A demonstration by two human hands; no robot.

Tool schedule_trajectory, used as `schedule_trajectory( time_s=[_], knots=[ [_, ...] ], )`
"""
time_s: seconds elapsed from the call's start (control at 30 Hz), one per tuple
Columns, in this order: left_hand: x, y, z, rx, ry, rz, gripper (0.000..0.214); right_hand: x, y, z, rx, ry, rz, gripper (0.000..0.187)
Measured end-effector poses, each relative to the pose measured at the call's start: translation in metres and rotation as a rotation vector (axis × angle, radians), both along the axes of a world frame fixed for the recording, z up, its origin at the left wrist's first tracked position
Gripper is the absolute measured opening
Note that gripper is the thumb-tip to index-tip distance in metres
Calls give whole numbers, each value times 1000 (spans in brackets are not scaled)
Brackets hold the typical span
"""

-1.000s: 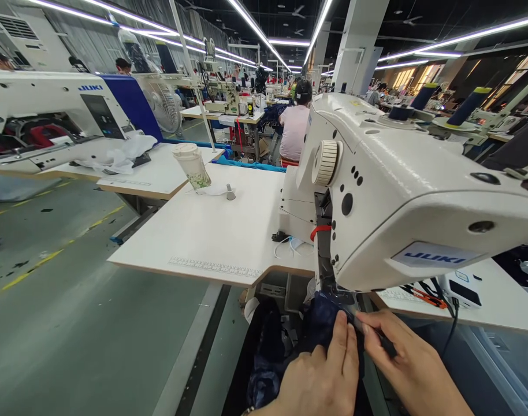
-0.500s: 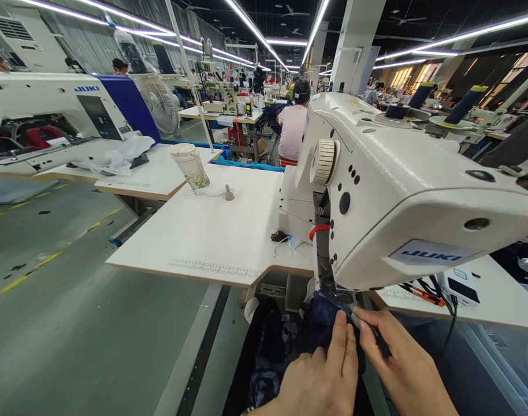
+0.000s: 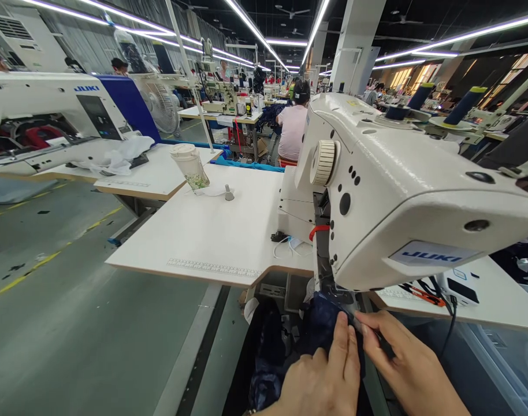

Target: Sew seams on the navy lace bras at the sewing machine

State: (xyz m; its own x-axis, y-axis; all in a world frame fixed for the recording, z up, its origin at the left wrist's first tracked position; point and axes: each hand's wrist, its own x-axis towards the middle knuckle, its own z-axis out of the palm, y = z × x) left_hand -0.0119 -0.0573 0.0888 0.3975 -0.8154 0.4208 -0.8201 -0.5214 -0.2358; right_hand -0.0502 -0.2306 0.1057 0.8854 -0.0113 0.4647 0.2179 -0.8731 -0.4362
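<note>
A white sewing machine (image 3: 394, 190) with a JUKI label fills the right side, its narrow arm pointing toward me. Dark blue patterned fabric (image 3: 320, 320) lies at the end of that arm, under the machine head. On the fabric rests my left hand (image 3: 320, 375), fingers stretched out and pressed flat near the stitching area. Just to its right, my right hand (image 3: 406, 361) is closed in a pinch at the fabric's right edge. Something slim and partly hidden shows between its fingers; I cannot make out what. The needle is hidden behind the machine head.
A white worktable (image 3: 220, 231) with a printed ruler extends left, bearing a tilted plastic cup (image 3: 190, 167). Cables and a white device (image 3: 458, 287) lie on the right tabletop. Another JUKI machine (image 3: 34, 115) stands left. A person (image 3: 292, 130) sits ahead, back turned.
My right hand has shifted slightly right and down, still pinching. My left hand has moved very slightly right with its fingers on the fabric. The machine stays in place.
</note>
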Motion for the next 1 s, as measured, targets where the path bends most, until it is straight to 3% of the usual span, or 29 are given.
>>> schedule_trajectory(
  time_s=[0.33, 0.57, 0.8, 1.0],
  knots=[
    [1, 1, -20, -67, 98, -44, 49, -4, 6, 0, 13, -76, -150, 18],
    [8, 6, -10, -83, 107, 14, 44, -13, 4, -17, 265, 1, -217, 20],
    [16, 5, -11, -135, 127, 5, 48, -13, 18, -27, 152, -221, -271, 14],
    [16, 2, 0, -106, 88, -4, 47, -9, 25, -30, 126, -316, -246, 13]
  ],
)
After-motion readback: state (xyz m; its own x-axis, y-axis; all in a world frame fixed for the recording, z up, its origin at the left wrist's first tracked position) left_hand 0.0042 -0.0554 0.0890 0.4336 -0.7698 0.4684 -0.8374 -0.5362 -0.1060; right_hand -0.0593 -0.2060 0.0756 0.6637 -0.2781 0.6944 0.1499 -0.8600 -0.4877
